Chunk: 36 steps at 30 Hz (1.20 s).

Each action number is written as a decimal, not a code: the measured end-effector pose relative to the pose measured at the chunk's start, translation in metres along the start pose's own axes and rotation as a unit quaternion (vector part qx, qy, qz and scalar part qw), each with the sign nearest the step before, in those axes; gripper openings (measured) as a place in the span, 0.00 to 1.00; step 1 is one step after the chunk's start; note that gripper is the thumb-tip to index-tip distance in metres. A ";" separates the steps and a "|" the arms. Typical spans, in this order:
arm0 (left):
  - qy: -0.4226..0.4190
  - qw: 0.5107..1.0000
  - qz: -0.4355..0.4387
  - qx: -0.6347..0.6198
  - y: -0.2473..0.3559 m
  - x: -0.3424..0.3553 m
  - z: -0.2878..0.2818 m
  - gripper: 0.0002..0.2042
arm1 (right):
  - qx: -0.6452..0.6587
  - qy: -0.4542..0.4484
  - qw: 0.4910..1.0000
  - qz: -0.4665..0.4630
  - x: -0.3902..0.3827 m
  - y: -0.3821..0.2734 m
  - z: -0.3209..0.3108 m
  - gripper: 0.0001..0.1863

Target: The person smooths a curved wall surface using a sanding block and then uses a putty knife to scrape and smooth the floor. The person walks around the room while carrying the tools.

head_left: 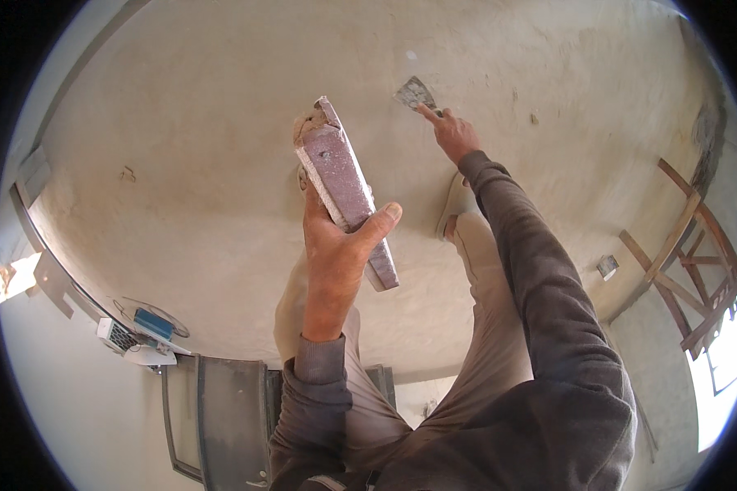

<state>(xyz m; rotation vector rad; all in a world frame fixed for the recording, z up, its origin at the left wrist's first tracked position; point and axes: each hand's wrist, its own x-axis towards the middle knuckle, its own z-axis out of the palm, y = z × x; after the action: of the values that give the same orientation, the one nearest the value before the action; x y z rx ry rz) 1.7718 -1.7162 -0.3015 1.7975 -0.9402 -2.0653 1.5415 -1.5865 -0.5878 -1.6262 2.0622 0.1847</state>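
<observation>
Mauve slab [340, 176]: long chunky piece held up in front of the legs, slanted, ragged end pointing away from the person. Rough pale edge down its left side.
Left hand [336, 254]: holding the slab in a fairly wide grip, thumb over on the right side. Fingers are mostly hidden, so can't tell how far they wrap. My guess is the spread comes from how thick the thing is, and gripping low leaves the far end free.
Scraper [414, 92]: flared blade, grey and smeared, out past the slab to the right and well apart from it. Looks at or just above the beige floor [221, 245]; can't swear it's touching.
Right hand [454, 135]: curled narrow around the scraper's handle, one finger reaching toward the blade, probably for control.
Stance: feet apart, right shoe [452, 203] just behind that hand, likely for balance while leaning over.
Edges: timber frame [673, 237] on the right, small boxy item [607, 267] near it, blue box [153, 323] lower left.
</observation>
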 end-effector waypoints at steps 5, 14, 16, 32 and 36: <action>-0.001 1.000 0.022 0.002 -0.002 0.002 0.000 0.28 | -0.039 -0.070 0.997 -0.008 -0.017 0.029 -0.012 0.36; -0.029 0.999 0.015 0.005 -0.001 0.002 0.008 0.27 | -0.067 -0.045 0.995 -0.063 -0.007 0.021 -0.002 0.35; -0.018 1.000 -0.001 0.011 0.002 0.001 0.005 0.27 | -0.066 -0.060 0.994 -0.056 -0.020 0.031 -0.010 0.34; -0.029 0.999 0.019 0.023 -0.001 -0.007 0.009 0.27 | -0.089 -0.104 0.989 -0.048 -0.026 0.030 -0.014 0.35; -0.034 0.999 0.014 0.022 0.000 -0.006 0.010 0.27 | -0.082 -0.051 0.994 -0.058 -0.009 0.022 -0.002 0.35</action>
<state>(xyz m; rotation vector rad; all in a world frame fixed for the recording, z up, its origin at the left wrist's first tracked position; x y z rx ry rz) 1.7633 -1.7099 -0.2968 1.7342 -1.0306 -2.1166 1.5211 -1.5735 -0.5864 -1.7900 1.9121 0.3968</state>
